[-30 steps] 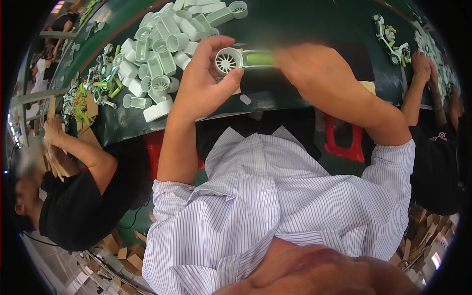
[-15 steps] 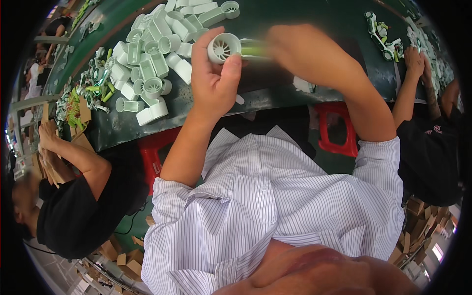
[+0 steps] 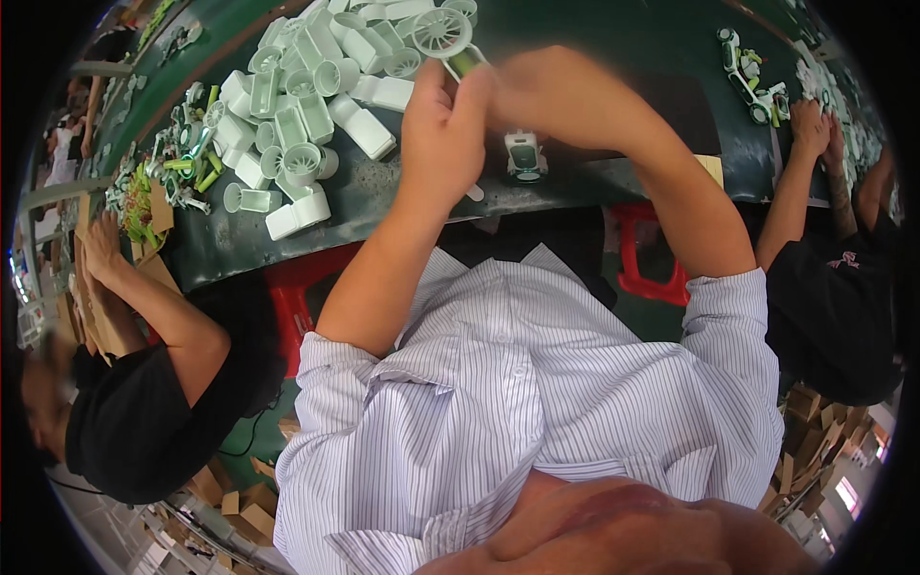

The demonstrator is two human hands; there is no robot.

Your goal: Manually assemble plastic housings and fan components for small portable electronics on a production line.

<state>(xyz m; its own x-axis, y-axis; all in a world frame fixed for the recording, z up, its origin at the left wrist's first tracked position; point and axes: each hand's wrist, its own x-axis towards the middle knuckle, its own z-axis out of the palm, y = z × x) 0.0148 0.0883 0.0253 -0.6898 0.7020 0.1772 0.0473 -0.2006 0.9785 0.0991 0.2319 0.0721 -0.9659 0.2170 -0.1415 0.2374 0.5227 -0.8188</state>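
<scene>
My left hand (image 3: 443,144) is closed around a pale green plastic housing (image 3: 442,34) with a round, spoked end pointing away from me. A darker green cylinder (image 3: 466,61) shows inside its body. Against the left fingers sits my right hand (image 3: 537,96), slightly blurred, its fingertips hidden, so I cannot tell what they grip. Just below it, near the table's front edge, lies a small white-and-green part with a dark window (image 3: 524,156). Left of my hands is a heap of similar pale green housings (image 3: 310,120), several with spoked round ends.
Green cylinders and small assemblies (image 3: 196,168) lie left of the heap on the dark green table (image 3: 374,196). A white-and-green assembly (image 3: 752,81) is at the right. Co-workers' arms (image 3: 158,297) reach in on both sides. Red stools (image 3: 642,254) stand below the table edge.
The housing has tilted, its round end now farther away and up. My right hand has moved in against the left. The small white-and-green part has come into fuller view below it.
</scene>
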